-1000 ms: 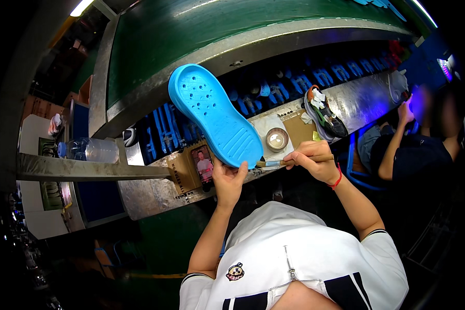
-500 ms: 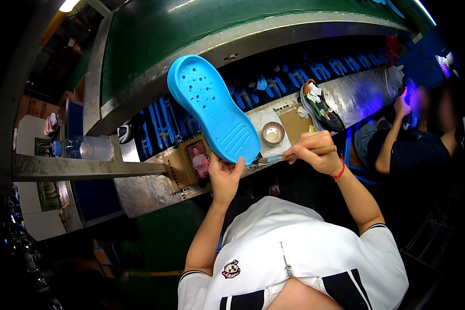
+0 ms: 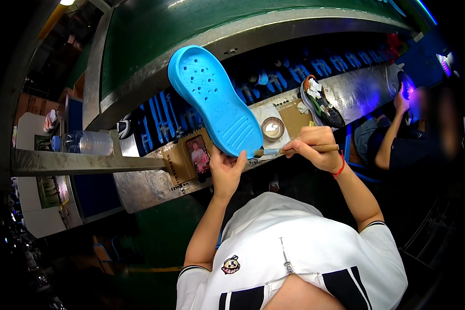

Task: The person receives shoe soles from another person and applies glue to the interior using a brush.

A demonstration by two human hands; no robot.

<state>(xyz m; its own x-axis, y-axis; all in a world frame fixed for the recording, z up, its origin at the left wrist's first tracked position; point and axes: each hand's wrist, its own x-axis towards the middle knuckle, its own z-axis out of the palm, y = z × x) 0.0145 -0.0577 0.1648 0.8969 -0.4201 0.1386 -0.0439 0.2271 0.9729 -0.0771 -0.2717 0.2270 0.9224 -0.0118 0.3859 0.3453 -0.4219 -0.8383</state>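
A bright blue shoe sole [image 3: 217, 108] with small round holes toward its far end and raised ridges toward its near end is held up by my left hand [image 3: 226, 173]. The fingers go under the near end and the thumb rests at its edge. My right hand [image 3: 316, 148] is closed around the wooden handle of a brush [image 3: 274, 152]. The bristle tip meets the near right rim of the sole. Just beyond the brush a small round cup [image 3: 273, 129] with pale liquid stands on white paper.
On the metal bench [image 3: 356, 93] lies a multicoloured shoe [image 3: 321, 103]. A phone [image 3: 198, 154] leans on cardboard left of my left hand. A metal bar [image 3: 88, 164] crosses at left, near a plastic bottle [image 3: 88, 142]. Another person [image 3: 408, 144] sits at right.
The sole has tilted and shifted slightly, its far end a little higher in view. The brush has moved a short way up along the sole's near right rim.
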